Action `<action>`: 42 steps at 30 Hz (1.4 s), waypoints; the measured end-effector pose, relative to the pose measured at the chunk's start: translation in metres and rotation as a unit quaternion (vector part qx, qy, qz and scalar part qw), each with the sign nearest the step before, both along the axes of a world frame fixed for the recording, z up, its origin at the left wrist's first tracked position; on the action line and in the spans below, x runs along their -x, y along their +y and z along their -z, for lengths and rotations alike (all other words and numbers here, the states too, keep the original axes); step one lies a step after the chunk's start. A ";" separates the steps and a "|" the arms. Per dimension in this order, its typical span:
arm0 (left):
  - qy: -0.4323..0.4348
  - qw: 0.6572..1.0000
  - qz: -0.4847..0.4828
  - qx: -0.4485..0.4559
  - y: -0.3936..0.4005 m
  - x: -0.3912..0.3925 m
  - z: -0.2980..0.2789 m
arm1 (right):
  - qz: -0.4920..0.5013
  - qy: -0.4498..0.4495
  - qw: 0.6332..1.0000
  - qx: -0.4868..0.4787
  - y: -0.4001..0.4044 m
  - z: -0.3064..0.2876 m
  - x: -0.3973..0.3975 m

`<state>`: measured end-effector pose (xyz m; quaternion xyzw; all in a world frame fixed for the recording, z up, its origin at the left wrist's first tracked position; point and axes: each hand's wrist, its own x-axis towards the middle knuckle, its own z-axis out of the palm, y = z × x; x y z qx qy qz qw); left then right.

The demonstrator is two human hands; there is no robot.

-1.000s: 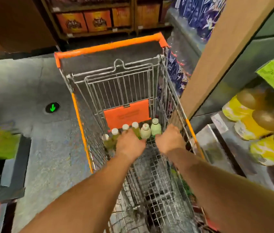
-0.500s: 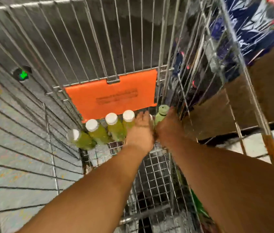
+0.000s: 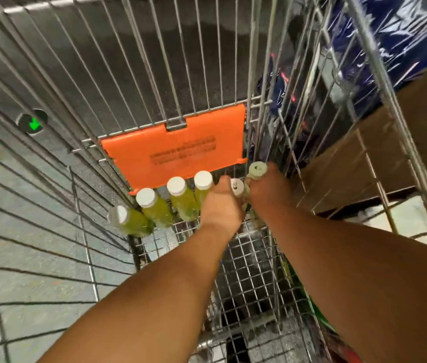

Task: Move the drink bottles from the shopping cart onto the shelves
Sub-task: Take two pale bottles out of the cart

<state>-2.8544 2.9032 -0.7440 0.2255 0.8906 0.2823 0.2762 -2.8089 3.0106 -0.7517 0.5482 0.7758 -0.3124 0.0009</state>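
Observation:
Several green drink bottles with white caps [image 3: 178, 200] stand in a row at the far end of the wire shopping cart [image 3: 246, 260], below an orange plastic panel [image 3: 175, 150]. My left hand [image 3: 221, 203] reaches down and grips a white-capped bottle [image 3: 237, 186] in that row. Beside it, my right hand [image 3: 268, 191] grips a pale green-capped bottle [image 3: 257, 170] by the cart's right wall. Both bottle bodies are hidden behind my hands.
The cart's wire walls rise close on all sides. A brown shelf board [image 3: 380, 142] and blue wrapped packs [image 3: 390, 35] lie beyond the right wall. Grey floor with a green arrow marker [image 3: 32, 122] shows through the left wall.
My head has dropped low into the cart, so the bottles look closer. Both hands moved from above the row down onto two bottles at its right end.

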 end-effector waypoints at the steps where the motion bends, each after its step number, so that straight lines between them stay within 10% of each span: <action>1: 0.003 1.000 0.009 -0.005 -0.004 -0.002 -0.010 | -0.001 0.007 1.000 -0.001 -0.005 -0.014 -0.003; 24: 0.258 0.919 0.116 -0.275 -0.203 -0.097 -0.616 | 0.182 0.246 0.911 -0.276 -0.252 -0.633 -0.174; 42: 0.318 0.824 0.276 -0.378 -0.252 -0.395 -0.814 | 0.289 0.190 0.824 -0.449 -0.361 -0.815 -0.513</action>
